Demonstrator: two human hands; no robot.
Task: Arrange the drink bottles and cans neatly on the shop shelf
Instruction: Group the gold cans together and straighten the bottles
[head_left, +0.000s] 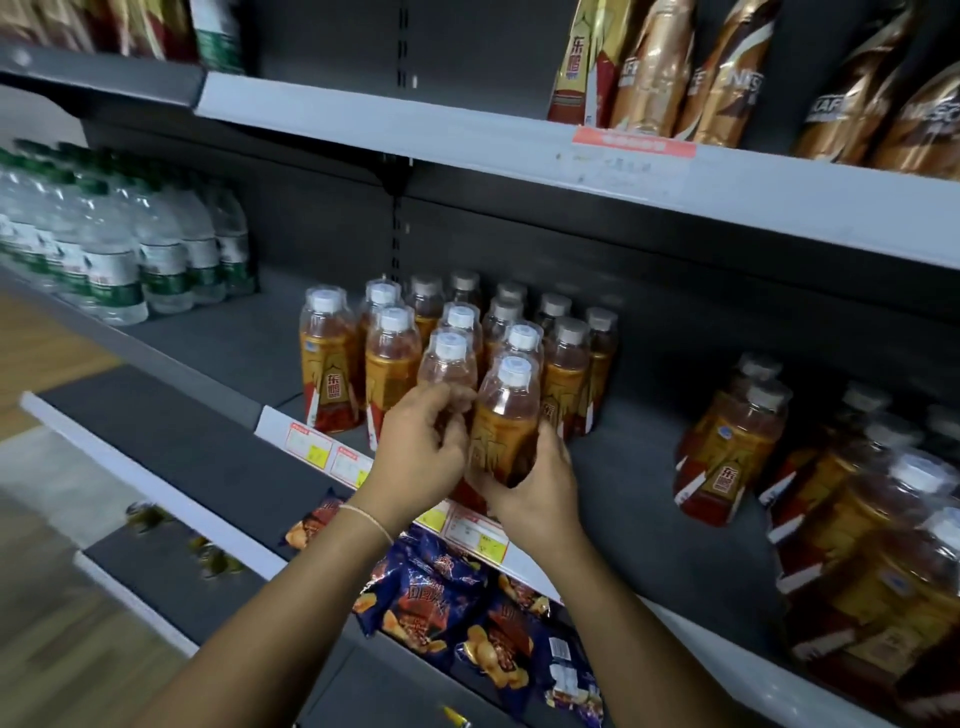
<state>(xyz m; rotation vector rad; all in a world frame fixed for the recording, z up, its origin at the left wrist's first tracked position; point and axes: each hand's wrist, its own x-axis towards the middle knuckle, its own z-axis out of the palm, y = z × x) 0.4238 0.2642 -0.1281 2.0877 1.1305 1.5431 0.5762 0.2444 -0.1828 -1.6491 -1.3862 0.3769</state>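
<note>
Several orange drink bottles with white caps and gold labels stand in rows on the middle shelf (218, 358). At the front of this group, my left hand (418, 449) grips one bottle (448, 371) around its body. Beside it, my right hand (535, 486) wraps around the lower part of another bottle (506, 410), which leans slightly left. Both held bottles sit at the shelf's front edge. A second cluster of the same bottles (737, 441) stands further right, apart from the first.
Water bottles (109, 244) with green caps fill the left of the same shelf. Coffee bottles (727, 78) line the shelf above. Blue snack bags (441, 597) lie on the shelf below. Price tags (332, 457) run along the shelf edge.
</note>
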